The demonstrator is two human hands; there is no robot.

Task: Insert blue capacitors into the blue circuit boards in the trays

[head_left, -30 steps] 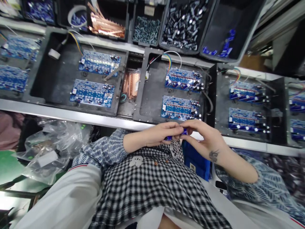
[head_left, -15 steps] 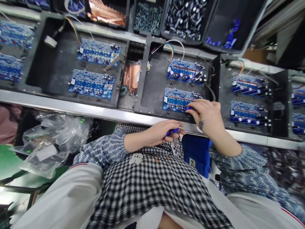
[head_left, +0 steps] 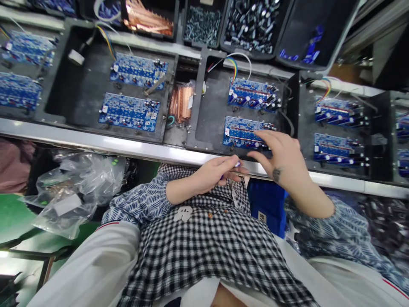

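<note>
My left hand (head_left: 215,172) is closed around small blue capacitors, one of which, a capacitor (head_left: 237,163) with a silvery end, pokes out by the thumb. It is held in front of the metal rail, palm partly turned away. Over the lower right circuit board (head_left: 243,131), my right hand (head_left: 283,155) has its thumb and fingers spread apart, with nothing visible between them. The fingers hide that board's right end. Above it in the same black tray lies a second blue circuit board (head_left: 252,94) with a row of blue capacitors along its lower edge.
A metal rail (head_left: 140,149) runs along the front of the black trays. Behind stand bins of copper strips (head_left: 148,19), screws (head_left: 203,25), dark cylindrical parts (head_left: 251,25) and blue capacitors (head_left: 311,47). More boards sit left and right. Plastic bags (head_left: 73,183) lie at left.
My right hand has let go of a blue capacitor at the lower board, and its thumb and fingers have spread. The left thumb has pushed one capacitor towards the fingertips.
</note>
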